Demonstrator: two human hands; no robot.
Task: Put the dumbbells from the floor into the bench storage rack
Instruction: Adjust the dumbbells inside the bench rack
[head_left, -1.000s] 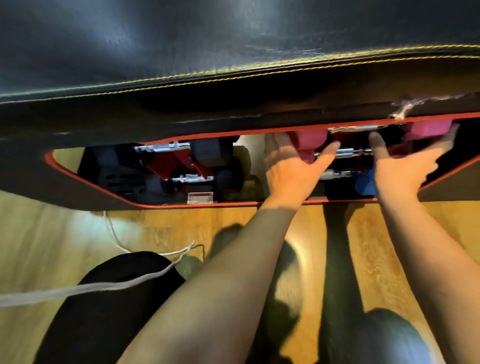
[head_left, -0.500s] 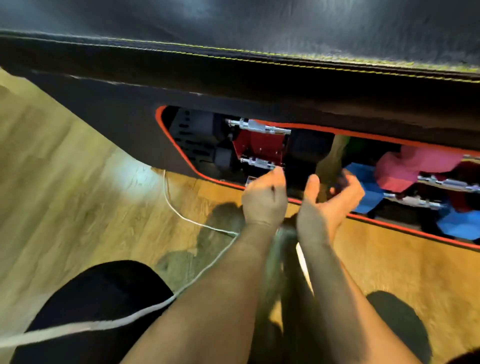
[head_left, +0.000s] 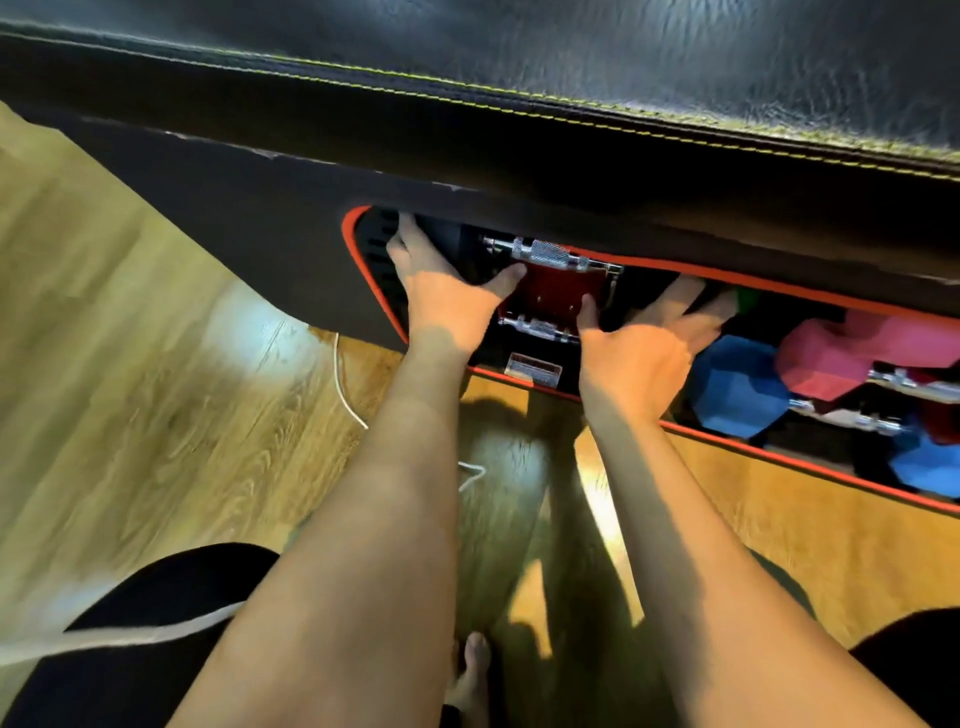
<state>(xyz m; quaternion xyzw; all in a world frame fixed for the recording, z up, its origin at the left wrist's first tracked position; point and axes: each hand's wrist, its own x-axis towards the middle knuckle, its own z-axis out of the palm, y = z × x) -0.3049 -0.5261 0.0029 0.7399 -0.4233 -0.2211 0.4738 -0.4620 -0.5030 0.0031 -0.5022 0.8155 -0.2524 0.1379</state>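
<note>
Nearest the camera, a bare foot (head_left: 470, 670) shows on the wood floor (head_left: 130, 405) between the two forearms, with dark-clad knees at either lower corner. A white cord (head_left: 347, 395) trails across the floor to the left of the left forearm.

Further out, both arms reach into the red-rimmed opening of the bench storage rack (head_left: 374, 280), under the black padded bench (head_left: 571, 62) with yellow stitching.

The left hand (head_left: 441, 291) is spread wide, palm down. Its fingers go up into the dark left end of the opening, where a black weight head seems to sit; whether they grip it cannot be told. Its thumb stretches right and touches the corner of a red bracket (head_left: 558, 296).

The right hand (head_left: 639, 353) is also spread open, holding nothing visible. Its thumb presses on the lower right of the red bracket, just beside the lower chrome handle (head_left: 537, 328); its fingers fan out into the dark space beyond.

Above the bracket, between the two hands, lies an upper knurled chrome handle (head_left: 545, 252).

To the right of the right hand, a blue dumbbell (head_left: 737, 389) and a pink dumbbell (head_left: 831, 358) rest inside the rack.
</note>
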